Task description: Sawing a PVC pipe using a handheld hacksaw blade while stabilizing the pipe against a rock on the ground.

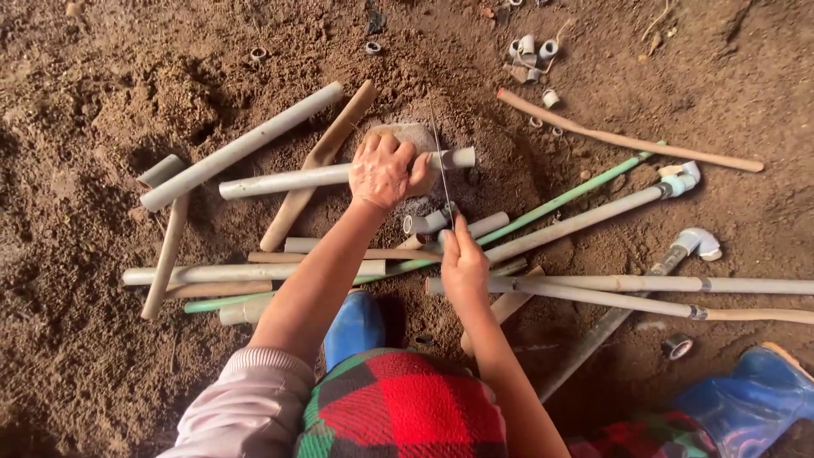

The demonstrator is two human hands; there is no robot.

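The left hand (383, 172) presses down on a grey pipe (339, 176), its fingers (392, 153) curled shut over the top of it and pinning it against a rounded stone (417, 134) that sits on a low mound of dirt. The pipe is pale grey, straight and dusty, lying nearly level from about 9 o'clock to 3 o'clock of the hand, with a short open end sticking out just past the fingers at 3 o'clock.

The right hand (463, 265) is at 5 o'clock from the left, its fingers closed around the lower end of a thin saw blade (440, 165). The blade is narrow and dark, running almost straight toward 12 o'clock, and it crosses the pipe just beside the left hand's fingertips.

Around the hands many more pipes lie scattered on the dirt floor (102, 76): a long grey one (242, 146) at 10 o'clock, a green pipe (560, 202) slanting toward 2 o'clock, and one with a white elbow joint (697, 242) at 3 o'clock. A cluster of short pipe offcuts (530, 51) lies at 1 o'clock, well apart. Blue rubber boots (354, 326) show at 6 o'clock, just beside the left forearm.
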